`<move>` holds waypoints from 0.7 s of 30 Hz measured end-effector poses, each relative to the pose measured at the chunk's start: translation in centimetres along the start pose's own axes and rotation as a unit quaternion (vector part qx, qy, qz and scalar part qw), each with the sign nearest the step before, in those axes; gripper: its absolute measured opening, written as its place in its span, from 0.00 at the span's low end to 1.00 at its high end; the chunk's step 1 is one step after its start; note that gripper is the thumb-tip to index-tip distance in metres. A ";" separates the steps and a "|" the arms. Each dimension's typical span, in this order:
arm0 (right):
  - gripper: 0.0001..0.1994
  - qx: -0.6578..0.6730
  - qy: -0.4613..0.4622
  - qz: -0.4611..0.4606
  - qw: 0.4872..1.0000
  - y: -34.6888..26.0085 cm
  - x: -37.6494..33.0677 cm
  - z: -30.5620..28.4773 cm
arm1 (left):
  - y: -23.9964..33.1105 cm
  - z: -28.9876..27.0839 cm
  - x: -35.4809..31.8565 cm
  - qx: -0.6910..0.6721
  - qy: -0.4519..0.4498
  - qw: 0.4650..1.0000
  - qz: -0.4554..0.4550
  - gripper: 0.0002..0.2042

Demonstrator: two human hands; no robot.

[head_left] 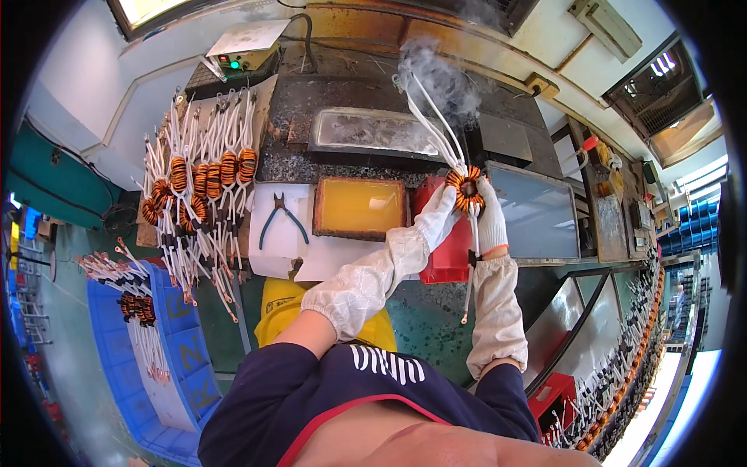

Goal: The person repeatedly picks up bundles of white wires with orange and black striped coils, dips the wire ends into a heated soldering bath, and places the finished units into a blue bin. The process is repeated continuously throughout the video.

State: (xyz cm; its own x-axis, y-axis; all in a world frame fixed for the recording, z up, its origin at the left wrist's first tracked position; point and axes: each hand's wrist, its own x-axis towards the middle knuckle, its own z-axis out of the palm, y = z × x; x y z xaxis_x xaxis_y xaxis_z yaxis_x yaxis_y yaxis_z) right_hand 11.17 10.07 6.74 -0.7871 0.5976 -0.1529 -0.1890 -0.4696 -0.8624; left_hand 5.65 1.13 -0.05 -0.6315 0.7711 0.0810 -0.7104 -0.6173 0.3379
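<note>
A ring-shaped coil (468,189) wound with orange-copper wire is held between my two white-gloved hands above the front of the bench. My left hand (440,206) closes on its left side, and my right hand (492,218) grips the right side. Long white-sleeved leads (436,124) run from the coil up to the far left, their tips beside rising smoke (440,74). Another lead (472,233) with a black band hangs down toward me. Left of the leads lies a long metal trough (373,131) with a shiny silvery surface.
A rusty-rimmed tray of amber liquid (317,206) and dark-handled cutters (280,222) are before me. A red bin (447,265) sits below my hands. Many similar coils (206,179) are piled left, above a blue crate (117,350). A control box (243,54) stands far left.
</note>
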 end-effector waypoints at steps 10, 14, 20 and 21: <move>0.15 0.091 -0.010 0.036 0.995 1.9 1.7 1.0 | 1.3 1.1 -0.2 -0.051 0.010 0.999 0.011 0.23; 0.17 0.038 0.027 0.032 0.998 2.6 2.2 0.2 | 1.0 0.4 0.0 -0.080 0.016 0.997 0.004 0.22; 0.20 -0.019 0.068 0.013 0.997 2.3 1.9 0.9 | 0.7 -0.2 0.2 -0.077 0.005 0.997 0.000 0.22; 0.20 -0.033 0.076 0.014 0.996 2.1 1.7 1.2 | 0.7 -0.2 0.2 -0.078 0.004 0.997 0.001 0.22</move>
State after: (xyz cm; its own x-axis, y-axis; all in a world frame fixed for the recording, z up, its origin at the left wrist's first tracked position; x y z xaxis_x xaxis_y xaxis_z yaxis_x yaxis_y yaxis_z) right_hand 8.72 9.35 5.22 -0.6918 0.6792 -0.2450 -0.1243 -0.4463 -0.8862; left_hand 4.91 0.83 -0.02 -0.6355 0.7685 0.0748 -0.7481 -0.6368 0.1868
